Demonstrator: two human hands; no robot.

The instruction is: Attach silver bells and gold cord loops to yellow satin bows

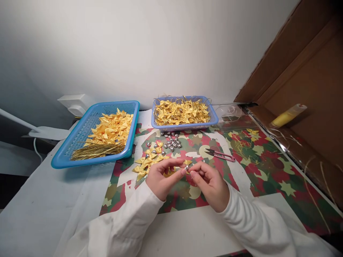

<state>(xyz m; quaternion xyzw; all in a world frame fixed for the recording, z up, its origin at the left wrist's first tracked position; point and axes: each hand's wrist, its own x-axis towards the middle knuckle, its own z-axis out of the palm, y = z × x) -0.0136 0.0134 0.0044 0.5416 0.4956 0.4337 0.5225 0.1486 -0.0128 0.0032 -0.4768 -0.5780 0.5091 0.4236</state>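
Observation:
My left hand (164, 178) pinches a yellow satin bow (188, 162) between thumb and fingers. A small silver jingle bell (187, 167) sits against the bow, between the fingertips of both hands. My right hand (211, 184) is closed in a pinch right beside the bell; what lies between its fingertips is too small to make out. More yellow bows (146, 164) lie in a loose pile to the left, with a few bells among them. Beyond the hands, several silver bells (173, 142) are clustered on the camouflage-patterned sheet (184, 200).
A blue basket (72, 134) at left holds bows and a bundle of gold wires (98, 150). Another blue basket (184, 126), at the back, contains bows with gold ties. Thread snips (221, 155) lie right of the bells. Yellow scraps (241, 142) are scattered beyond, near a cardboard wall (302, 71).

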